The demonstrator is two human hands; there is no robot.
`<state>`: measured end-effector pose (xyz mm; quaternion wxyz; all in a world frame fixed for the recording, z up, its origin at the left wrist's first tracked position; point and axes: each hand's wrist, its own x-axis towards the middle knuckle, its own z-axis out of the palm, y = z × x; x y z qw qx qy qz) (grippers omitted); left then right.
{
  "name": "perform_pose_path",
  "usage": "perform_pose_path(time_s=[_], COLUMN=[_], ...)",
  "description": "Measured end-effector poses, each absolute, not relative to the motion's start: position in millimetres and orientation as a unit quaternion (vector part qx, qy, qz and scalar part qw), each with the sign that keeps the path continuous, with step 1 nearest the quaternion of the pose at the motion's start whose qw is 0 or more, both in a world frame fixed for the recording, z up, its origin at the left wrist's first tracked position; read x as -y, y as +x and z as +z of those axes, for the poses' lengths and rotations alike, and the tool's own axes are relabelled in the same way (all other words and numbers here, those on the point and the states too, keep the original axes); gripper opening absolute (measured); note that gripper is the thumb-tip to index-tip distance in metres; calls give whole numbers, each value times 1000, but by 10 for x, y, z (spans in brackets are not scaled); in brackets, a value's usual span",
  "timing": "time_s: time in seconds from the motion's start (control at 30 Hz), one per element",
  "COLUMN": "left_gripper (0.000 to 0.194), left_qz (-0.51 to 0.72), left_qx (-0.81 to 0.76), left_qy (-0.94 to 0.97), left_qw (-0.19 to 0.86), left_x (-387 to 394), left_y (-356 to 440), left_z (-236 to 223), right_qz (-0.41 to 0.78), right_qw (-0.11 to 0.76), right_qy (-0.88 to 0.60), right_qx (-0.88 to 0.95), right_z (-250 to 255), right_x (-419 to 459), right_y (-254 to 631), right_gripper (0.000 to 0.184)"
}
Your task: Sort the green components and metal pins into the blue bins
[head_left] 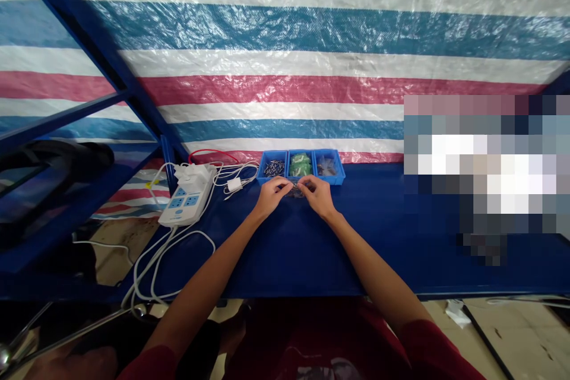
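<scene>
My left hand (272, 195) and my right hand (317, 192) meet just in front of the blue bins, fingertips pinched close together. Between them is a small, dark, partly see-through thing (294, 191), too small to name; both hands appear closed on it. Behind my left hand, the left blue bin holds many small metal pieces (274, 167). Green packets (300, 164) fill the middle bin, straight behind the fingers. In the right bin lie clear plastic bags (326, 166), their contents unclear.
A white power strip (189, 199) with a plugged-in adapter and looped white cables (155, 267) occupies the left of the blue table (303, 249). A small white charger (234, 184) lies near the bins. Striped sheeting (285, 89) hangs behind; the right side is pixelated.
</scene>
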<state>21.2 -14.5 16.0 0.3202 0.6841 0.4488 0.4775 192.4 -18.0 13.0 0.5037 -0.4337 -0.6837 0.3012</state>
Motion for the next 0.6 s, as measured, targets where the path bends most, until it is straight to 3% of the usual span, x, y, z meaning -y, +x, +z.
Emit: perform_pose_path(time_s=[0.17, 0.3, 0.4, 0.6], left_gripper=[36, 47, 41, 36], left_qz=[488, 525, 534, 513], left_qx=[-419, -403, -416, -492], left_qy=[617, 568, 580, 630], left_qw=[453, 490, 454, 313], left_x=[137, 147, 122, 101], left_y=[232, 256, 245, 199], left_z=[142, 147, 144, 108], right_qz=[304, 244, 262, 487], right_qw=[496, 490, 502, 550], right_qy=[-402, -395, -410, -406], right_qx=[707, 738, 715, 544], right_z=[130, 129, 132, 160], right_x=[206, 208, 200, 130], right_y=[1945, 1950, 1928, 1937], right_gripper=[27, 20, 18, 32])
